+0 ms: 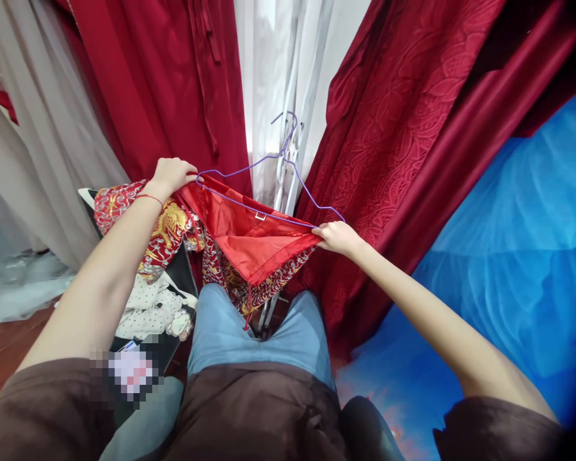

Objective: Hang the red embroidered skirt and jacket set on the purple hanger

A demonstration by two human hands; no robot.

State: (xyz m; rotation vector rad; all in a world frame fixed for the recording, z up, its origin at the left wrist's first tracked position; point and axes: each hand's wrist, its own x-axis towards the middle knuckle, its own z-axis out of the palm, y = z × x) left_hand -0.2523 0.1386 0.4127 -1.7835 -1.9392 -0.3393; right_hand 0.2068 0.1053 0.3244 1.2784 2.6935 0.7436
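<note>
My left hand (173, 174) pinches the upper left edge of a red-lined skirt (249, 246), close to the end of a purple wire hanger (242, 168). At the other end, my right hand (336, 238) grips the skirt's right corner beside the hanger. The edge is stretched between both hands, with the lining and a small white label facing up. Its red, gold and silver patterned outer side hangs toward my knees. The hanger's lower bar runs along the skirt's top edge, and its hook points away from me. My thumbs and the cloth partly hide my fingertips.
A gold-patterned red garment (166, 221) lies on a dark surface at left, above a dotted white cloth (144, 307). Dark red garments (173, 77) hang ahead and at right (413, 128). White metal poles (295, 89) stand between them. Blue fabric (509, 243) fills the right side.
</note>
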